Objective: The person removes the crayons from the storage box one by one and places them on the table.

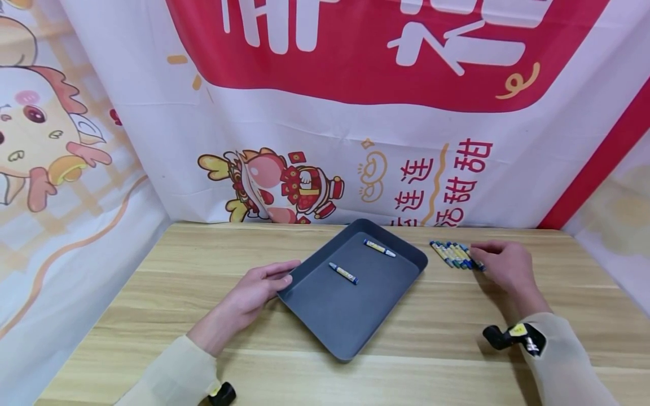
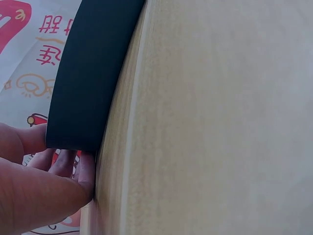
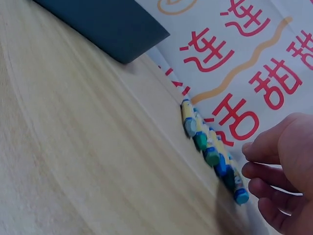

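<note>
We rested our left hand [image 1: 254,290] against the near left corner of the dark grey tray [image 1: 325,316], fingers fairly straight along its rim and the thumb lying along the rim above them; the left wrist view showed the fingertips [image 2: 73,169] touching the tray's edge [image 2: 88,73] rather than curling round it, so the hand steadied more than it grasped. Two crayons were already inside the tray, between our hands: one [image 1: 343,273] nearer our left fingers, the other [image 1: 379,247] farther off toward the back rim.

Our right hand [image 1: 503,265] hovered at the right end of a row of crayons [image 1: 454,255] lying side by side on the wooden table [image 1: 152,270], just beyond the tray's right corner. From the right wrist view the fingers [image 3: 266,147] were loosely curled above the last crayon [image 3: 238,188], holding nothing; whether a fingertip was already touching it we could not tell.

We judged the risks modest. The crayons lay packed together, so a pinch on the end one could nudge its neighbours and set them rolling across the smooth wood, away from our right hand. With only a light press from our left fingers, the tray might also slide or turn if a crayon were dropped in carelessly.
</note>
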A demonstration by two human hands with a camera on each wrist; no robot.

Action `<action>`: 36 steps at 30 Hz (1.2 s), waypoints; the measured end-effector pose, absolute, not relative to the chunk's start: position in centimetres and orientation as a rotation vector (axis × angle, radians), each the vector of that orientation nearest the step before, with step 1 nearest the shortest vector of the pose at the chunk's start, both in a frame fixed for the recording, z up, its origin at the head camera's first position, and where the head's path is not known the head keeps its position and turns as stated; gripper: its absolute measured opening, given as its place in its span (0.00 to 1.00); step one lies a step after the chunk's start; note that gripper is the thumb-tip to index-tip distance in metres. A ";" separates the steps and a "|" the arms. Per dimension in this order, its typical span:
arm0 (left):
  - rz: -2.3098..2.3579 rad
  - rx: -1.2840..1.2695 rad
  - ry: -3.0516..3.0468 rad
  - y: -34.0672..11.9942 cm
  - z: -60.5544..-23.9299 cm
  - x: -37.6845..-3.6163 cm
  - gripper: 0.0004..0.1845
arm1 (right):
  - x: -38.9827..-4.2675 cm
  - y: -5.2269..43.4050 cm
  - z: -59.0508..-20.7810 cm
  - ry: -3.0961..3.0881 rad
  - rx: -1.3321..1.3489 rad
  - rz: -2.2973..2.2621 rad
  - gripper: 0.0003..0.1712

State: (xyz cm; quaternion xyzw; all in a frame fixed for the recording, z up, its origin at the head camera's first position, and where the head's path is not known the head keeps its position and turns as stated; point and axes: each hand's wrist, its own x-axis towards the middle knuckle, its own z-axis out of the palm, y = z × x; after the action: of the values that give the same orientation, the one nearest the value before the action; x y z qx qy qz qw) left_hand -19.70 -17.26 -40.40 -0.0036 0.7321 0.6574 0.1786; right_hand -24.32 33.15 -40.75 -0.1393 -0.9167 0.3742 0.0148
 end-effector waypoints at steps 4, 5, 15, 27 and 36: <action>1.858 -0.010 2.070 -17.2 -40.4 -19.7 0.24 | -24.4 32.8 -40.1 -2.851 -0.398 1.188 0.31; 1.857 -0.011 2.071 -17.2 -40.4 -19.7 0.24 | -24.4 32.6 -39.9 -2.849 -0.385 1.199 0.31; 1.853 -0.045 2.073 -17.2 -40.6 -19.9 0.23 | -24.8 30.0 -38.5 -2.818 -0.201 1.102 0.27; 1.853 -0.031 2.078 -17.2 -40.5 -19.9 0.23 | -25.3 26.1 -37.6 -2.796 -0.063 1.103 0.21; 1.848 -0.043 2.087 -17.2 -40.4 -19.7 0.23 | -26.1 23.2 -36.9 -2.777 0.042 1.101 0.19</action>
State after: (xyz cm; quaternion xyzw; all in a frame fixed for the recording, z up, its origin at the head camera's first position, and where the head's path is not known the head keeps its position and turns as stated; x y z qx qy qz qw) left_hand -19.70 -17.24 -40.39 -0.0150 0.7370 0.6525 0.1759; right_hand -26.11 23.23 -36.89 0.0140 -0.9268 0.3674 0.0770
